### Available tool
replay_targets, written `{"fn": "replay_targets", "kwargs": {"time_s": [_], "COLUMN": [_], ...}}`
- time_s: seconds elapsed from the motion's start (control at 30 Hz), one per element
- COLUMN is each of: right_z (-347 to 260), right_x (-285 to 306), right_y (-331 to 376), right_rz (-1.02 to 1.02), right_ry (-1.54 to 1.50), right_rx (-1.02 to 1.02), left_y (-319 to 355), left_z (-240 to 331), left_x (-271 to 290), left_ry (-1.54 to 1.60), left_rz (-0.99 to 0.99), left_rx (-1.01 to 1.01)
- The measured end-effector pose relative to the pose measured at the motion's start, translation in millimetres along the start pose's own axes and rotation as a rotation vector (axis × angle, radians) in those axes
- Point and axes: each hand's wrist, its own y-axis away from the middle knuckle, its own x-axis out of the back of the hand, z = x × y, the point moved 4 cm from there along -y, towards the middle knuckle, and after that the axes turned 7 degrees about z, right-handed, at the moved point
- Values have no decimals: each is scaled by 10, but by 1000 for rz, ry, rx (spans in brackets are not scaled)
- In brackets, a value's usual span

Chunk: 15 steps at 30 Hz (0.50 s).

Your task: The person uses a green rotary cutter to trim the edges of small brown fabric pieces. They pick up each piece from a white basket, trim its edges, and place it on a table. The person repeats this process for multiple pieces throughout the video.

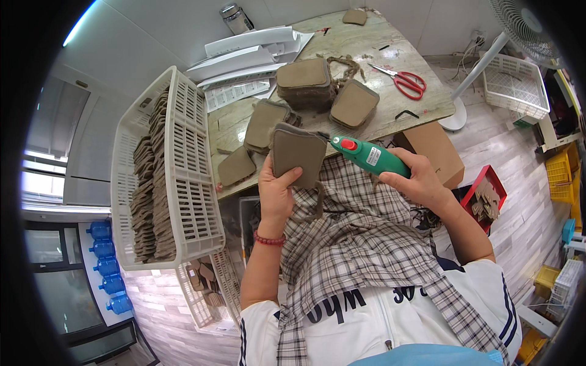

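My left hand (279,186) grips a brown padded fabric piece (299,152), a rectangle with rounded corners, with the thumb pressed on its face. A thin frayed strip (319,200) hangs by its lower right edge. In my right hand (421,178) is a green handheld power tool (377,160) with a red button. Its narrow tip is at the upper right corner of the piece; whether it touches cannot be told. Similar brown pieces lie on the table beyond: a tall stack (303,76), a smaller pile (264,125), and pieces at the right (355,104) and near left (237,167).
Red-handled scissors (408,84) rest on the marbled table (390,55). White papers (244,61) and a metal flask (236,18) are at its far left. A tall white crate (195,152) full of brown pieces stands left. Right are a cardboard box (434,149), red bin (502,183) and fan (482,64).
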Motion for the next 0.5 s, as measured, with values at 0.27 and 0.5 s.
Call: {"fn": "replay_targets", "kwargs": {"time_s": [0.27,0.5], "right_z": [61,117], "right_x": [28,-41], "right_y": [50,80], "right_rz": [-19,-17], "right_ry": [149,209], "right_rx": [183,198], "left_y": [86,181], "left_z": [187,119], "left_x": [-18,-34], "left_ry": [-165,-248], "left_rz": [-32,-62], "left_rx": [59,131]}}
